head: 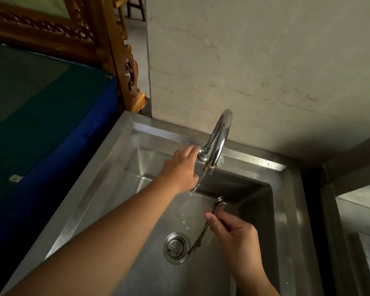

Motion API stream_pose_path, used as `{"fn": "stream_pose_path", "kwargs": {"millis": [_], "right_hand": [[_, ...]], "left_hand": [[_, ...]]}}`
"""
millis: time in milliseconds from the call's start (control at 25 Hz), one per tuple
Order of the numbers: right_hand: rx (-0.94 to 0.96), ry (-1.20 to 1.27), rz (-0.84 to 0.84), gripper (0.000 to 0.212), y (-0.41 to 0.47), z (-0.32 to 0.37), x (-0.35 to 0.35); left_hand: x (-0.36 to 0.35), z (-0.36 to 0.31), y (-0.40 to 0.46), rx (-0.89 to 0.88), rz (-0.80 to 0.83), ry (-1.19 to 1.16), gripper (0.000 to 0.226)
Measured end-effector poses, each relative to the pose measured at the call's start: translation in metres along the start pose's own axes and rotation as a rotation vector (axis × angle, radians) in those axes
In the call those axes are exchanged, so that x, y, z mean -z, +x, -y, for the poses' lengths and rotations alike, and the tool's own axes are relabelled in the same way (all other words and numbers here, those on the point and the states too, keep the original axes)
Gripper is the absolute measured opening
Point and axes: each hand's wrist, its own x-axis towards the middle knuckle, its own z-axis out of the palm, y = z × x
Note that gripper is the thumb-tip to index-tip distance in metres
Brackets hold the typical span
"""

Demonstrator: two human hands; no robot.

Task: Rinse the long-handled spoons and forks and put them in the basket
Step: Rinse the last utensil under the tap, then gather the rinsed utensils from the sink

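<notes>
- Steel everywhere I look: I take the faucet (217,142) as my landmark, a curved spout rising from the back rim of the sink (98,178).
- Far left of the faucet, beyond the sink's edge, I see a blue-and-green covered surface (51,116) and a carved wooden frame (115,50); neither matters to the job.
- Just left of the faucet's base, my left hand (181,167) reaches in, its fingers (190,149) at the tap's handle. Whether they actually pinch the handle I cannot tell, as the knuckles hide the contact.
- Below the faucet's mouth, a thin stream of water (195,186) falls into the basin, passing close by that left wrist.
- Below the faucet and a little right of the stream, my right hand (236,233) is closed around a bundle of long-handled cutlery (217,207); one end pokes out above my thumb and the dark patterned other end trails down toward the drain strainer (176,247).
- I judge the step to be the rinse itself, at the point of setting the flow.
- The metal sits beside the stream, not under it, so the next move calls for shifting the bundle left into the water and turning it.
- No basket shows anywhere in my view, so I will have to find it before depositing.
</notes>
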Motion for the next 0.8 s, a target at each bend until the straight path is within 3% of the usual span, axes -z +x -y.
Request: {"fn": "stream_pose_path", "kwargs": {"millis": [120,280,440,600,800], "right_hand": [[0.026,-0.007,-0.042,0.004,-0.017,-0.004,0.012],[0.039,0.032,-0.075,0.003,-0.025,-0.01,0.032],[0.06,0.109,-0.104,0.012,-0.031,-0.01,0.058],[0.138,0.081,-0.093,0.009,-0.043,-0.011,0.085],[0.205,0.115,-0.003,0.01,-0.063,-0.007,0.118]], "left_hand": [[0.0,-0.006,0.008,0.001,0.075,0.143,0.092],[-0.016,-0.008,0.006,0.034,-0.005,0.032,0.09],[-0.039,-0.007,0.005,0.055,0.054,0.2,0.085],[-0.037,-0.016,0.002,0.146,0.111,0.161,0.095],[-0.035,-0.061,-0.06,0.117,0.081,-0.141,0.043]]}}
